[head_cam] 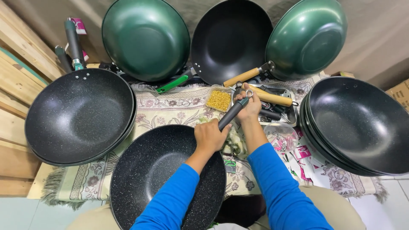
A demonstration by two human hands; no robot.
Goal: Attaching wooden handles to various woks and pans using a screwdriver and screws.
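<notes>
Person seated on the floor, both sleeves blue, a speckled black wok (157, 170) resting across the lap and the edge of a patterned cloth (170, 106).

Left hand (209, 137): closed in a fist at the wok's far rim, gripping the lower end of a dark handle (232, 113) where it meets the pan.

Right hand (249, 106): fingers curled around the upper end of the same handle, near its metal hanging ring. Whether anything small is pinched in the fingers, I cannot tell.

The handle runs diagonally up and to the right from the wok's rim, between the 2 hands.

Surroundings noted:
- 1 stack of speckled black woks (81, 115) to the left, with green-grey handles (73, 42) standing behind it.
- 1 stack of plain black woks (362, 123) to the right.
- 3 woks leaning against the back wall: green (145, 38), black (232, 38), green (306, 36). The right green one has a wooden handle (243, 76).
- Clear bag of small yellow pieces (219, 100), just beyond the hands.
- Metal tray (289, 96) holding loose handles, beside the right hand.
- Clear bags and pink-and-white paper slips (298, 153) scattered on the cloth at right.
- Wooden planks (17, 68) along the left edge.
</notes>
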